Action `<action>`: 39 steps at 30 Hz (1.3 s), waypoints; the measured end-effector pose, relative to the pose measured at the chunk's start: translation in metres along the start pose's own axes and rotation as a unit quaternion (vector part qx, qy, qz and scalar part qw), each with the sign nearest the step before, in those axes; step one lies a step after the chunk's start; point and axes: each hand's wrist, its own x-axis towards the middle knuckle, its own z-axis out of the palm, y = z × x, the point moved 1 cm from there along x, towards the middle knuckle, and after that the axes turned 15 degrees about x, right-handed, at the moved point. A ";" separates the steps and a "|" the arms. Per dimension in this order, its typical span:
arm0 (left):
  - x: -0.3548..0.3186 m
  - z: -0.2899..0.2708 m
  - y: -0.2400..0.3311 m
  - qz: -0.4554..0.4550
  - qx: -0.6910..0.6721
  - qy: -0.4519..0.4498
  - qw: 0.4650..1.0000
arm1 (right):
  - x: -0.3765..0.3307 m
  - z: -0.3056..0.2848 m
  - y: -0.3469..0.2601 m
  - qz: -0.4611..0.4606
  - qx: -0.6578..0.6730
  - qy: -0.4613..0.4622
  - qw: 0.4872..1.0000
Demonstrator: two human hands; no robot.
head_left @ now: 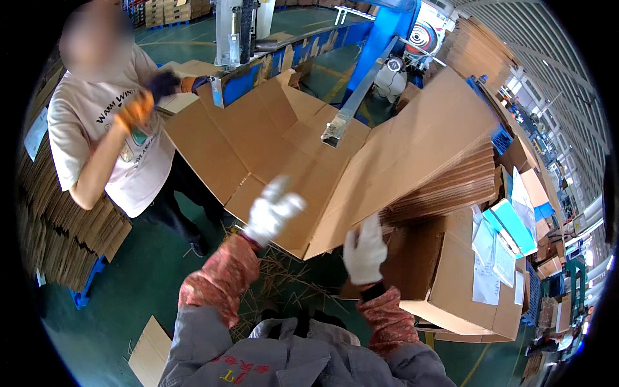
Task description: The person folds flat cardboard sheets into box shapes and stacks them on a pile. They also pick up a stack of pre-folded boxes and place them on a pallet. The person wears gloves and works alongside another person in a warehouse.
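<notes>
A large brown cardboard box lies opened out before me, its panels spread and one long panel slanting up to the right. My left hand, in a white glove, hovers over the near left edge of the cardboard, fingers apart and somewhat blurred by motion. At the lower edge of the long panel is my right hand, also white-gloved, with thumb and fingers apart; whether the fingertips touch the edge I cannot tell. Across the box stands a co-worker in orange and dark gloves, one hand by its far left panel.
A blue machine frame with a metal arm reaches over the box. To the right are stacked cardboard sheets and a carton bearing papers. Flattened cardboard is piled at left. Scraps litter the green floor.
</notes>
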 end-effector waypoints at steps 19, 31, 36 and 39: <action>-0.059 0.092 0.078 -0.006 -0.014 0.153 0.988 | 0.300 -0.013 0.115 0.097 0.595 0.041 0.797; -0.053 0.083 0.166 -0.074 -0.321 0.212 0.920 | 0.280 0.001 0.079 -0.154 0.415 -0.146 0.885; -0.056 0.081 0.178 -0.081 -0.425 0.191 0.881 | 0.281 -0.023 0.058 -0.281 0.283 -0.180 0.900; -0.067 0.083 0.175 -0.099 -0.440 0.202 0.869 | 0.281 -0.024 0.045 -0.297 0.261 -0.215 0.893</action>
